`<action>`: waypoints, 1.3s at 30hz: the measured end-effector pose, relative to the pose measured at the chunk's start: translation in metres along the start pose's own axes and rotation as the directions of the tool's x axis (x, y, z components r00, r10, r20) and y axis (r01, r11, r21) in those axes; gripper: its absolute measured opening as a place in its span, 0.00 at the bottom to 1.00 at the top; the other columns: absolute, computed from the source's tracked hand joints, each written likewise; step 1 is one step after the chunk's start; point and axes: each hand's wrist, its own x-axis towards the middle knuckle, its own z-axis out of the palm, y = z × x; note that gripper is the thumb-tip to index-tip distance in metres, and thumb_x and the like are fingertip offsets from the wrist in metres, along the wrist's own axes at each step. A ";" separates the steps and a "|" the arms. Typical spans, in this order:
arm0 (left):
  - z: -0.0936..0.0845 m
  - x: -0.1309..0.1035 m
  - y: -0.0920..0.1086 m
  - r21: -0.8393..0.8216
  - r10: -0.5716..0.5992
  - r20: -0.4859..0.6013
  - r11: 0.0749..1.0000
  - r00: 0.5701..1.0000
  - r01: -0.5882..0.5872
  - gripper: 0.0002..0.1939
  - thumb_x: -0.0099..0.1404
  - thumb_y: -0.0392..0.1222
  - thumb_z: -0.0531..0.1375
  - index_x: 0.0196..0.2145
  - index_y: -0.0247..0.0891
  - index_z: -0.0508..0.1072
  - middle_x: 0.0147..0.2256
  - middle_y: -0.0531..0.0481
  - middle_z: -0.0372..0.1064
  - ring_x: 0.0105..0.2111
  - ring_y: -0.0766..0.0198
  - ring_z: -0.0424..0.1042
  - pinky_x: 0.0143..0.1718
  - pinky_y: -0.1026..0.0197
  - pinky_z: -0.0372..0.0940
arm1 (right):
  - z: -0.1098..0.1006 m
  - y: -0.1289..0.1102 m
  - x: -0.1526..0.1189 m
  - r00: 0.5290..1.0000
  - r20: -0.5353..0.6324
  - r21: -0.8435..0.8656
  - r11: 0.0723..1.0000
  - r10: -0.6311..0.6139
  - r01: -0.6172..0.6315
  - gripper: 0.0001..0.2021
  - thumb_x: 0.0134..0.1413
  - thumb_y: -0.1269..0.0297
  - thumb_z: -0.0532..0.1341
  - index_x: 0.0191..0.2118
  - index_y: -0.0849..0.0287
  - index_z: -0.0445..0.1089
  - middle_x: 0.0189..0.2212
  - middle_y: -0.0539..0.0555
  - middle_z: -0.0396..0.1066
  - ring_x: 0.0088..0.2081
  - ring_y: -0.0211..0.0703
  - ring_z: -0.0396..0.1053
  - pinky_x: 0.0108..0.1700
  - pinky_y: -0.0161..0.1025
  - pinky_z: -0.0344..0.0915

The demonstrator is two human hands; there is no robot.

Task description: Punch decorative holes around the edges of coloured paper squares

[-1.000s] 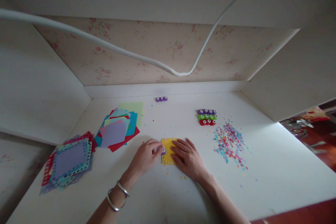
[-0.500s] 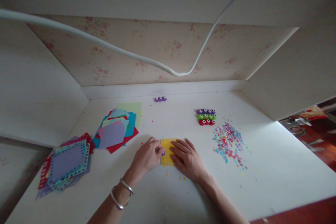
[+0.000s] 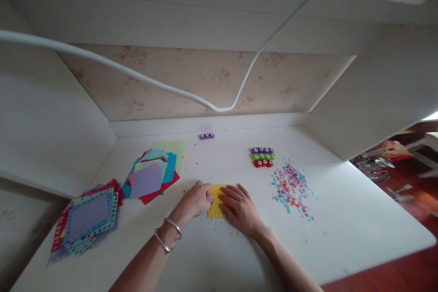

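A yellow square of paper (image 3: 215, 210) with small holes along its edges lies flat on the white table. My left hand (image 3: 196, 200) is closed around a small purple punch (image 3: 211, 201) at the paper's left edge; the fingers hide most of the punch. Two silver bangles (image 3: 167, 232) circle my left wrist. Over the right part of the paper, my right hand (image 3: 241, 207) lies with its fingers spread, pressing on the sheet. A few yellow dots (image 3: 234, 233) of paper rest just below the sheet.
Loose coloured sheets (image 3: 147, 181) and a pile of hole-edged sheets (image 3: 89, 216) lie at the left. Rows of purple, green and red punches (image 3: 263, 157) stand right of centre, beside scattered confetti (image 3: 290, 187). Three purple punches (image 3: 207, 136) sit at the back. A white cable (image 3: 191, 96) hangs in front.
The camera view has tilted up and shifted slightly. My left hand has turned a little, its fingers curled more over the punch. My right hand remains on the yellow paper.
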 end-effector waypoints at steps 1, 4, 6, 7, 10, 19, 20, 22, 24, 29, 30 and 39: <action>0.000 0.001 -0.002 -0.006 0.003 0.000 1.000 1.000 -0.003 0.05 0.61 0.37 0.58 0.30 0.38 0.73 0.33 0.49 0.71 0.28 0.63 0.70 0.30 0.64 0.61 | 0.000 0.000 0.000 1.000 0.004 0.000 1.000 -0.001 0.001 0.13 0.64 0.62 0.58 0.52 0.48 0.73 0.57 0.52 0.71 0.60 0.49 0.65 0.65 0.57 0.53; 0.000 0.003 -0.009 -0.033 0.034 0.015 0.999 0.999 -0.033 0.07 0.62 0.41 0.59 0.29 0.37 0.74 0.33 0.50 0.72 0.28 0.63 0.70 0.32 0.63 0.63 | 0.001 0.001 -0.001 1.000 0.020 0.005 1.000 0.004 -0.004 0.14 0.64 0.61 0.58 0.52 0.48 0.73 0.57 0.52 0.70 0.60 0.50 0.64 0.65 0.58 0.53; -0.003 0.001 -0.014 -0.052 0.067 0.018 0.996 0.998 -0.066 0.09 0.62 0.44 0.60 0.29 0.37 0.75 0.33 0.50 0.72 0.30 0.62 0.71 0.34 0.63 0.64 | 0.001 0.002 -0.002 1.000 0.027 0.012 1.000 0.011 -0.011 0.14 0.64 0.62 0.58 0.53 0.49 0.72 0.58 0.52 0.70 0.61 0.50 0.64 0.65 0.59 0.52; -0.005 -0.002 -0.016 -0.060 0.082 0.012 0.995 0.997 -0.081 0.10 0.62 0.45 0.60 0.30 0.37 0.76 0.34 0.50 0.72 0.32 0.62 0.71 0.36 0.63 0.65 | 0.001 0.002 -0.002 1.000 0.030 0.016 1.000 0.011 -0.011 0.14 0.64 0.62 0.58 0.53 0.49 0.72 0.58 0.52 0.70 0.61 0.50 0.64 0.65 0.59 0.52; -0.012 -0.016 -0.021 -0.069 0.104 -0.042 0.992 0.994 -0.106 0.11 0.65 0.45 0.57 0.33 0.38 0.77 0.37 0.48 0.72 0.37 0.61 0.72 0.42 0.61 0.65 | 0.001 0.002 -0.002 1.000 0.021 0.021 1.000 0.005 -0.005 0.14 0.64 0.61 0.58 0.53 0.49 0.73 0.58 0.52 0.70 0.60 0.49 0.65 0.65 0.58 0.52; -0.007 -0.060 -0.054 -0.132 0.083 -0.245 0.984 0.966 -0.118 0.13 0.68 0.42 0.56 0.48 0.45 0.75 0.50 0.47 0.71 0.46 0.59 0.73 0.51 0.57 0.67 | -0.001 0.003 -0.001 1.000 0.010 0.013 1.000 0.003 -0.003 0.14 0.64 0.61 0.58 0.53 0.48 0.73 0.58 0.52 0.70 0.61 0.51 0.64 0.65 0.59 0.54; -0.004 -0.062 -0.058 -0.143 0.086 -0.262 0.981 0.961 -0.127 0.14 0.65 0.40 0.59 0.49 0.46 0.74 0.51 0.48 0.70 0.48 0.58 0.72 0.53 0.56 0.66 | -0.001 0.002 -0.001 1.000 -0.004 0.010 1.000 -0.004 0.004 0.14 0.64 0.61 0.58 0.53 0.49 0.72 0.58 0.53 0.70 0.61 0.51 0.64 0.65 0.60 0.54; 0.002 -0.064 -0.060 -0.153 0.077 -0.279 0.980 0.957 -0.124 0.15 0.62 0.36 0.61 0.47 0.47 0.74 0.50 0.49 0.72 0.50 0.56 0.71 0.55 0.54 0.65 | -0.003 -0.003 0.000 0.999 -0.036 0.017 1.000 -0.016 0.016 0.14 0.65 0.62 0.57 0.54 0.51 0.72 0.57 0.54 0.71 0.60 0.53 0.64 0.64 0.60 0.55; 0.004 -0.064 -0.057 -0.180 0.071 -0.273 0.976 0.960 -0.123 0.12 0.62 0.36 0.61 0.44 0.46 0.74 0.46 0.49 0.74 0.48 0.54 0.72 0.52 0.53 0.67 | -0.006 -0.013 0.002 0.999 -0.052 0.079 0.997 -0.010 0.014 0.15 0.65 0.62 0.57 0.55 0.53 0.71 0.55 0.56 0.72 0.59 0.51 0.66 0.63 0.56 0.60; 0.009 -0.061 -0.034 -0.303 0.172 -0.228 0.923 0.958 -0.238 0.14 0.65 0.38 0.60 0.49 0.46 0.73 0.46 0.48 0.74 0.42 0.58 0.75 0.46 0.58 0.70 | -0.014 -0.048 0.016 0.999 0.047 0.372 0.928 0.010 -0.027 0.18 0.67 0.61 0.56 0.60 0.51 0.67 0.54 0.54 0.73 0.54 0.45 0.71 0.55 0.40 0.70; 0.010 -0.060 -0.030 -0.316 0.181 -0.237 0.915 0.955 -0.252 0.16 0.66 0.38 0.60 0.51 0.47 0.72 0.46 0.49 0.74 0.41 0.59 0.75 0.46 0.58 0.70 | -0.014 -0.053 0.019 0.998 0.062 0.411 0.911 0.012 -0.036 0.18 0.67 0.61 0.56 0.60 0.50 0.66 0.53 0.53 0.74 0.52 0.44 0.73 0.54 0.39 0.70; 0.030 -0.053 -0.033 -0.424 0.050 -0.339 0.883 0.939 -0.200 0.17 0.67 0.45 0.59 0.53 0.44 0.69 0.44 0.47 0.75 0.34 0.62 0.77 0.39 0.59 0.74 | -0.034 -0.005 0.035 0.953 0.029 0.553 0.789 0.301 -0.266 0.14 0.62 0.53 0.59 0.46 0.52 0.77 0.40 0.54 0.80 0.39 0.46 0.78 0.40 0.40 0.75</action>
